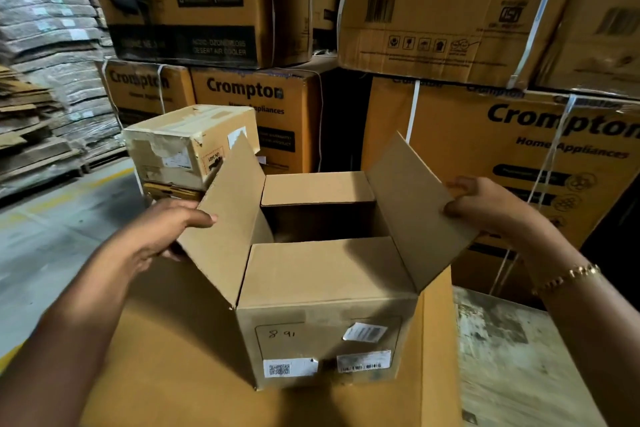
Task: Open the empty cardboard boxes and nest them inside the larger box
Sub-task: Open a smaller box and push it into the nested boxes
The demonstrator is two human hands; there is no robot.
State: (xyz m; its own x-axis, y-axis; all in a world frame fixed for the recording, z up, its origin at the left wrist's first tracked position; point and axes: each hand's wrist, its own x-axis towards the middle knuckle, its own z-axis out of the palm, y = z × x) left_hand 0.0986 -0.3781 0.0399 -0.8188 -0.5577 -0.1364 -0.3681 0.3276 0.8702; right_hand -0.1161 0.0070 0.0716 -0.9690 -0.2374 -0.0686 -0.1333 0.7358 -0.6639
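- Our left hand (pixel 162 229) grips the left flap (pixel 232 218), fingers clamped on it.
- Our right hand (pixel 485 204) pinches the right flap (pixel 412 208) the same way.
- The small box (pixel 325 333) sits open on a big flat box (pixel 166 357).
- A taped box (pixel 180 146) stands behind, near our left hand.

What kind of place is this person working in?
Probably a warehouse or stockroom: strapped Crompton appliance cartons stacked high, flattened cardboard piled on pallets, and a painted concrete floor.
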